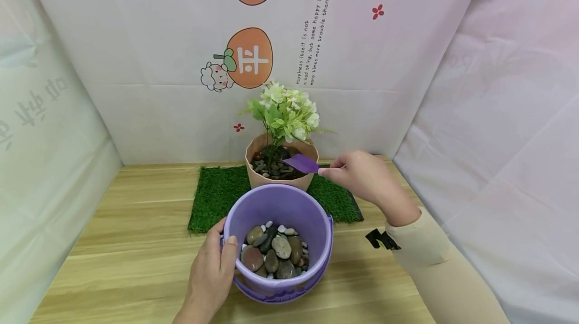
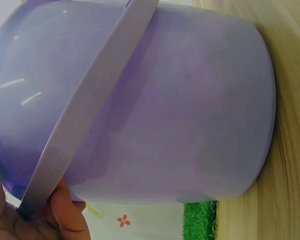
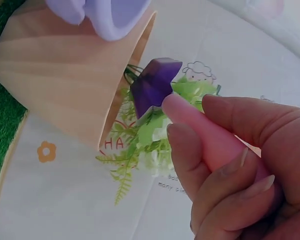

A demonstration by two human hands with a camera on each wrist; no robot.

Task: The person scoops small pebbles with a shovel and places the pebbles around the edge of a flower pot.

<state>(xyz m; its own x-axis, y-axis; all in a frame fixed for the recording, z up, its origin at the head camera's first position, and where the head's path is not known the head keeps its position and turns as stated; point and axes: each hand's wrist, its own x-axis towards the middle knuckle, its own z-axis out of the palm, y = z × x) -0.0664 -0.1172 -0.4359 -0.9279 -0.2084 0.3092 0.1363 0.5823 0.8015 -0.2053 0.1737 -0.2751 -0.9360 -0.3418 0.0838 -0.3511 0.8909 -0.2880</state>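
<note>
A small trowel with a purple blade [image 1: 302,164] and a pink handle [image 3: 215,137] is gripped in my right hand [image 1: 362,176]. Its blade reaches over the rim of a beige flowerpot [image 1: 271,179], where a plant with white-green flowers [image 1: 289,113] stands among dark pebbles [image 1: 267,166]. In front of the pot, a purple bucket [image 1: 280,193] holds large smooth stones [image 1: 281,247] and small white ones. My left hand [image 1: 210,263] grips the bucket's left rim, thumb over the edge. The bucket's handle [image 2: 85,107] hangs down its near side.
A green turf mat [image 1: 217,198] lies under the pot on the wood-grain tabletop [image 1: 149,243]. White printed sheets [image 1: 158,113] rise behind and at both sides, close to the pot at the back. A black strap piece [image 1: 382,239] sits by the right sleeve.
</note>
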